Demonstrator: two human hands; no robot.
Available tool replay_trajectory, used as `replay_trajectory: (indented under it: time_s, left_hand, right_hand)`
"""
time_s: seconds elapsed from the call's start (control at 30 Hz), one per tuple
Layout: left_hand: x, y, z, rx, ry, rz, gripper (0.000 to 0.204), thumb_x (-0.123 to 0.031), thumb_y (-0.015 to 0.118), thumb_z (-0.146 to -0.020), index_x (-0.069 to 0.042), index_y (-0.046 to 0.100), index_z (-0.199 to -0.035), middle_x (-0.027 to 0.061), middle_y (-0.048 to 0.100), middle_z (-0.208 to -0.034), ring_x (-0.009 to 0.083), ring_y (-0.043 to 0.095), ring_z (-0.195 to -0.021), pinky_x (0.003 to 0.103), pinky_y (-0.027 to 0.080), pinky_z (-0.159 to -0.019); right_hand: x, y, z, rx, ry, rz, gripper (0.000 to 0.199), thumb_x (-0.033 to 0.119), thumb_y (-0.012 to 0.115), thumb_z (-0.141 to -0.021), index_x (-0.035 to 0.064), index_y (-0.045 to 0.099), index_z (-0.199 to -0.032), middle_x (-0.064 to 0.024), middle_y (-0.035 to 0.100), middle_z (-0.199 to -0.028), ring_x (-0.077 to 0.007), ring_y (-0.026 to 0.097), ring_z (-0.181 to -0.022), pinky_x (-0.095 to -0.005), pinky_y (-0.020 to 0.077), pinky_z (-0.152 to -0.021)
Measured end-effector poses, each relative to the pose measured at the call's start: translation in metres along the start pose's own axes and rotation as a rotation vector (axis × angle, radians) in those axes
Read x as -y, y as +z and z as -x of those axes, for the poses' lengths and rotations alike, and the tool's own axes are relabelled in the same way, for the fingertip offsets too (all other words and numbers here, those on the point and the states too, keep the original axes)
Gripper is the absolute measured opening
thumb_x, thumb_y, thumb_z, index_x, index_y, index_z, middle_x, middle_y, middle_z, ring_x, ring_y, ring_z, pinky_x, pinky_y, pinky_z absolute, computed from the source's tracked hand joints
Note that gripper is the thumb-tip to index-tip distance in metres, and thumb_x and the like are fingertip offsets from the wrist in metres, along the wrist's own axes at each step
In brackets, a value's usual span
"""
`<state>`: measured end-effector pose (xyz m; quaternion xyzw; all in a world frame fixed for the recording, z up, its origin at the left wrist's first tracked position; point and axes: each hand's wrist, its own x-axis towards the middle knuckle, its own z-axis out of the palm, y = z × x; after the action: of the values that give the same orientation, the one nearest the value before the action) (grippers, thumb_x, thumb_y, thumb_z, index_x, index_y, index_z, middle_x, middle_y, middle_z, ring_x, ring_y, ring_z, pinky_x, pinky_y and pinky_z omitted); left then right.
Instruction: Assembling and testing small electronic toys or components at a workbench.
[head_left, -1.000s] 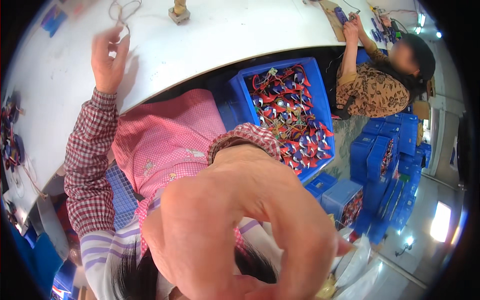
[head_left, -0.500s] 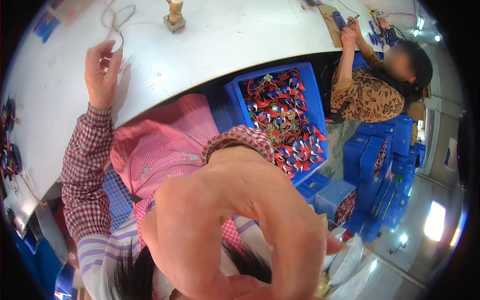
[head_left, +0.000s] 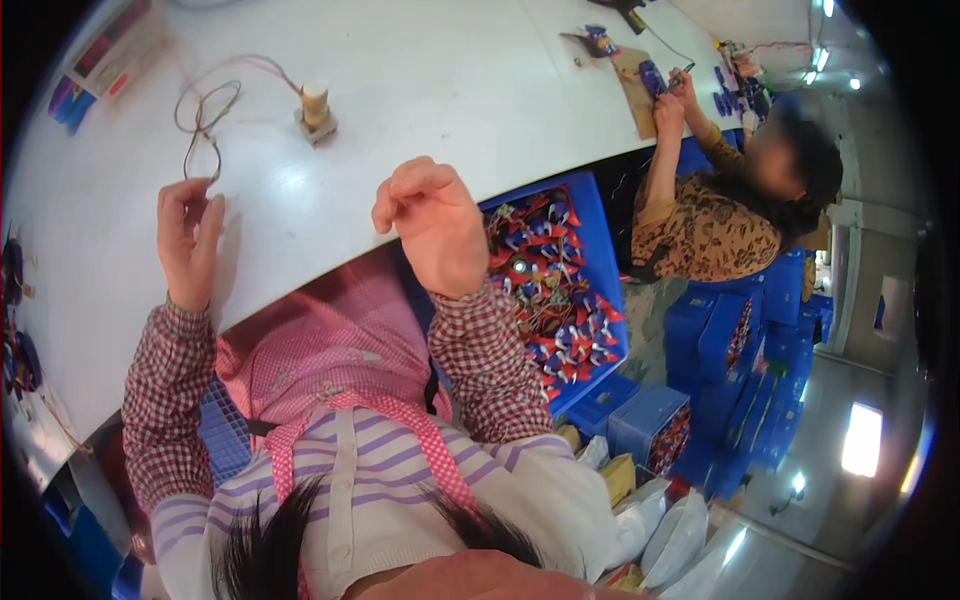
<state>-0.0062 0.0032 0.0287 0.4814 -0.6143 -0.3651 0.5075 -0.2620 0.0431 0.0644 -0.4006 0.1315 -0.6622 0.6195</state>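
Left hand (head_left: 188, 245) pinching wire (head_left: 200, 130) between thumb and finger, loops lying inward of tabletop's (head_left: 400, 100) near edge; right hand (head_left: 437, 228) hovering there, half-curled, seemingly empty. Light pinch, loose slack probably preventing kinks.

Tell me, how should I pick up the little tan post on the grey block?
I'd pinch the grey block, thumb and finger on opposite sides, coming from the right: its squarish shape seems to offer flat sides beneath the upright tan post, and the wire runs up on the left, so the right looks clearer.
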Motion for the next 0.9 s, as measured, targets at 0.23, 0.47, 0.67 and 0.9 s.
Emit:
replay_trajectory:
  time_s: [0.23,0.47,0.67,0.9]
  left_hand:
    - [-0.001,0.0,0.003,0.015,-0.047,0.031,0.024,-0.001,0.054,-0.085,0.0,0.051,-0.108,0.0062,0.048,-0.101,0.0127,0.046,-0.082,0.022,0.041,-0.075]
    - [-0.004,0.003,0.001,0.025,-0.067,0.059,0.024,0.0,0.054,-0.083,0.0,0.051,-0.106,0.006,0.046,-0.098,0.0126,0.044,-0.078,0.022,0.039,-0.072]
    - [-0.01,0.005,-0.002,0.002,-0.089,0.103,0.023,0.0,0.054,-0.082,-0.001,0.051,-0.105,0.0059,0.046,-0.096,0.0122,0.043,-0.075,0.022,0.039,-0.07]
    - [-0.01,0.008,-0.002,0.033,-0.106,0.099,0.024,-0.001,0.055,-0.081,-0.001,0.051,-0.104,0.0059,0.045,-0.095,0.0116,0.042,-0.073,0.021,0.039,-0.067]
  right_hand:
    - [-0.018,-0.036,-0.017,-0.277,0.007,0.457,0.022,0.018,0.053,-0.088,0.0005,0.052,-0.103,-0.0101,0.051,-0.089,-0.0155,0.047,-0.076,-0.0248,0.0409,-0.07]
    - [-0.034,-0.05,-0.019,-0.393,0.069,0.555,0.017,0.009,0.046,-0.09,-0.0002,0.051,-0.103,-0.0076,0.052,-0.081,-0.0137,0.047,-0.073,-0.0233,0.0408,-0.069]
    - [-0.035,-0.049,-0.016,-0.44,0.099,0.59,0.014,0.008,0.046,-0.092,0.0006,0.051,-0.102,-0.0069,0.053,-0.077,-0.0136,0.048,-0.069,-0.0229,0.0417,-0.066]
    - [-0.036,-0.046,-0.019,-0.52,0.1,0.686,0.012,0.009,0.048,-0.092,0.0014,0.051,-0.101,-0.0071,0.054,-0.076,-0.0141,0.05,-0.066,-0.0234,0.0433,-0.063]
